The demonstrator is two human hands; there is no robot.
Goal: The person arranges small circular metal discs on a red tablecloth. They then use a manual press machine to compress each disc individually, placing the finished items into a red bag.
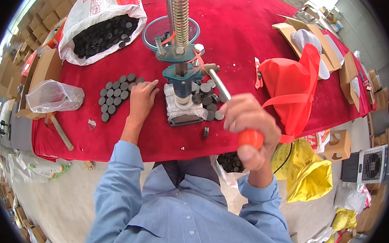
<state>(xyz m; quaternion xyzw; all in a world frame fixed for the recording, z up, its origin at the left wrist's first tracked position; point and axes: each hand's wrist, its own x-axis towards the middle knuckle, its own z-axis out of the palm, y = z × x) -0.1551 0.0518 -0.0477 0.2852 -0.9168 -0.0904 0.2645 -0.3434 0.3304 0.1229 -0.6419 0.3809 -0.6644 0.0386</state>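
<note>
Apparent step: operating the hand press. On the red table [238,27], the green press [183,83] stands upright before me, long axis vertical. Its lever [219,84] slants from the hub toward me and rightward; my right hand [253,127] is clamped around its knobbed end. My left hand [142,98] is beside the black discs [117,93] left of the press; whether its fingers grip one, I cannot tell. Next move, presumably: work the lever, left fingers clear.

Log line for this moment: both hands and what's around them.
right hand: gripping lever | left hand: by dark discs | press: on red cloth | white bag: mouth open
</note>
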